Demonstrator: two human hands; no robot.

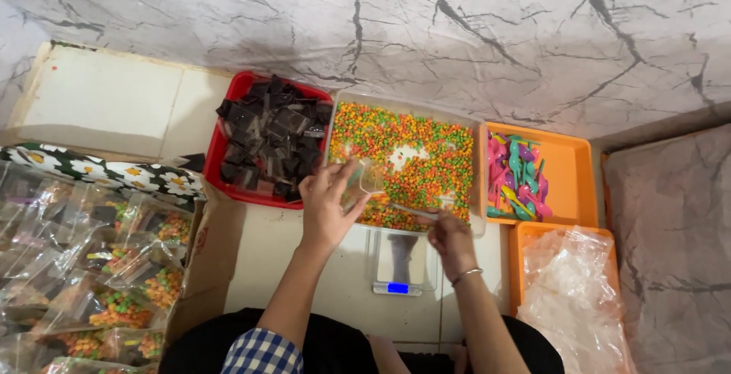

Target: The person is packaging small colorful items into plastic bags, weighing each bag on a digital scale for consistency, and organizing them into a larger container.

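- The left hand [329, 205] holds a small clear bag [367, 180] over the near edge of the clear tray [478, 183]; its fingers are clamped on the bag's rim.
- The bag is open at the top and stands just above the candy [415, 134], a layer of small orange, green and yellow beads that fills the tray.
- The right hand [449, 238] is near the tray's near edge, with a thin clear scoop [411, 210] that reaches to the left toward the bag. The fingers are closed around its handle.
- A metal bangle [467, 273] is on the right wrist.
- A small scale [399, 263] with a blue lit display lies on the floor just near of the tray, between the two forearms.
- Left of the clear tray is a red tray [215, 153] with dark square pieces [274, 134].
- Right of it is an orange tray [571, 176] with pink, green and yellow plastic spoons [516, 176].
- Nearer, on the right, a second orange tray [518, 260] holds a heap of empty clear bags [571, 298].
- On the far left and near, many filled bags [91, 282] with the same candy lie in a box, beside a cloth with flowers [106, 172].
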